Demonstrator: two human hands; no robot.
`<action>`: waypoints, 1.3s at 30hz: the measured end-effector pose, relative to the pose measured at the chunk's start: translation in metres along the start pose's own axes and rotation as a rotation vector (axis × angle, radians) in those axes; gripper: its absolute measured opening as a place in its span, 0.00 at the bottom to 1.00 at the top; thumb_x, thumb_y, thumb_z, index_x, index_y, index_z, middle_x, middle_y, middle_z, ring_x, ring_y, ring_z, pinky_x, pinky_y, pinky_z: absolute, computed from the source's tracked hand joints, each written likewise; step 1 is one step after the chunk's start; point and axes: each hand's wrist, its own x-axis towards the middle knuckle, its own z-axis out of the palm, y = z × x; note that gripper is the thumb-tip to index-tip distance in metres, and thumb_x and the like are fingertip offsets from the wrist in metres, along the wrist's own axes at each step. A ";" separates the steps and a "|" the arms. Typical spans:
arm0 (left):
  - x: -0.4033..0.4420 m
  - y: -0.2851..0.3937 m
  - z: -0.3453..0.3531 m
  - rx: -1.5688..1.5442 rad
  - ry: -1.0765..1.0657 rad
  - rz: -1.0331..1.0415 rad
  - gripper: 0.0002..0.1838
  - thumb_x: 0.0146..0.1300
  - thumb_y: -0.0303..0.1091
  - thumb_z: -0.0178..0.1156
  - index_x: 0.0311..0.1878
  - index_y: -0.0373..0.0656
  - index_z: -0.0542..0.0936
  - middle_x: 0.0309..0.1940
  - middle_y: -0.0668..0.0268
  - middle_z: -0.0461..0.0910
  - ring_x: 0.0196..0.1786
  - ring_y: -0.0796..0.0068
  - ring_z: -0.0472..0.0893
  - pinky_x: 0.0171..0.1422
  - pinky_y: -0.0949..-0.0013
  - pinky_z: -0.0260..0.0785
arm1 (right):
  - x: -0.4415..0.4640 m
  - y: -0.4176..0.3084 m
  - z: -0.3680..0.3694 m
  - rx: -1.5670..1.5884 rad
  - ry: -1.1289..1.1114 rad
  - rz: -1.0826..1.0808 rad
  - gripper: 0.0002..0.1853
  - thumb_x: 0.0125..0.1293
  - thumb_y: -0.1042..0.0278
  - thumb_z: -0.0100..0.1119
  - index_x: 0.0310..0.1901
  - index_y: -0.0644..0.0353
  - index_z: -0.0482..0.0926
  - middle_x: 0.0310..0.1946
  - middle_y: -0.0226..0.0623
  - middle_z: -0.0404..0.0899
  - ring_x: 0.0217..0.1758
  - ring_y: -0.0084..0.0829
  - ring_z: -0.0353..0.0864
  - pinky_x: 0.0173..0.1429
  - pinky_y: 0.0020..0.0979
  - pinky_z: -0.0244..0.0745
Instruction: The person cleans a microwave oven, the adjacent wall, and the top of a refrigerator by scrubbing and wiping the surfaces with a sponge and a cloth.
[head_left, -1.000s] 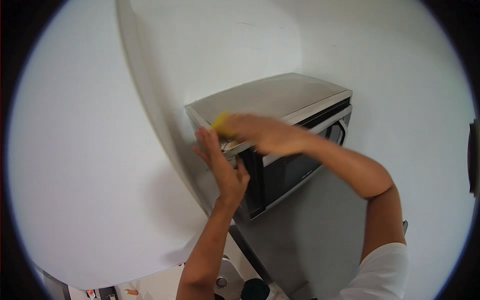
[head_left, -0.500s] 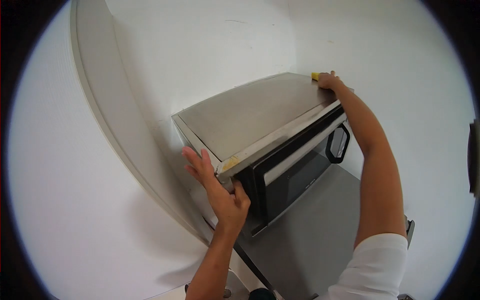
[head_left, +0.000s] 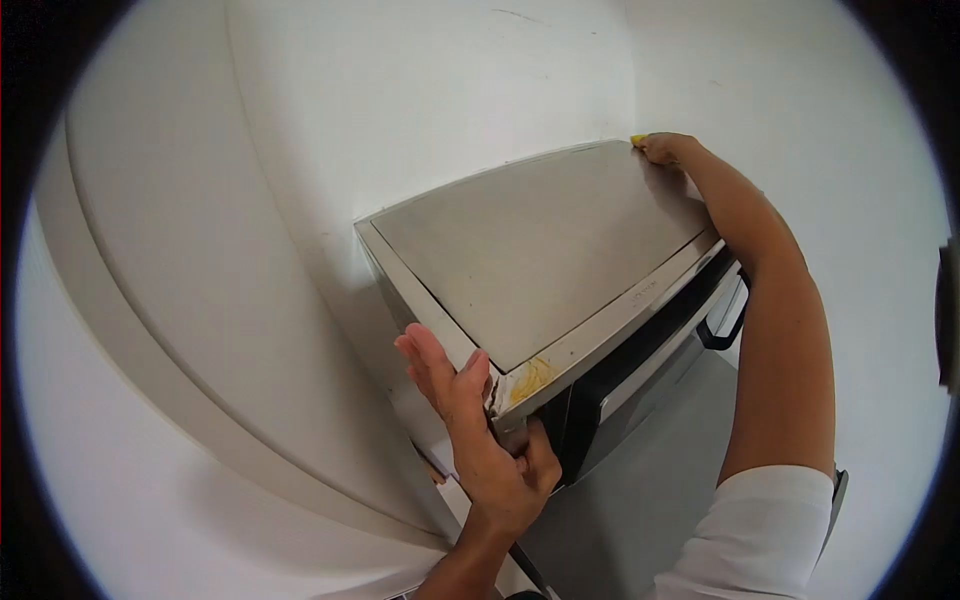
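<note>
A grey metal shelf top with a raised rim stands in the wall corner. My right hand reaches to its far right corner and holds a yellow sponge, mostly hidden by the fingers. The sponge is close to where the shelf meets the wall. My left hand grips the near left corner post of the shelf, with some fingers raised along its outer side. Yellowish marks show on the rim by that corner.
Under the shelf top sits a microwave oven with a black handle. A lower grey metal surface lies beneath it. White walls close in behind and at the right. A pale curved-looking panel stands at the left.
My right hand has moved the sponge farther back, toward the wall corner. The view has shifted closer over the shelf top, while my left hand stays at the near corner.
</note>
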 end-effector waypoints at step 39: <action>-0.003 0.011 0.013 0.012 0.129 0.105 0.54 0.35 0.09 0.43 0.72 0.39 0.38 0.75 0.48 0.35 0.77 0.52 0.37 0.79 0.56 0.26 | -0.259 0.020 0.025 0.660 0.610 -0.082 0.18 0.67 0.77 0.44 0.53 0.56 0.80 0.49 0.38 0.81 0.55 0.31 0.78 0.59 0.30 0.71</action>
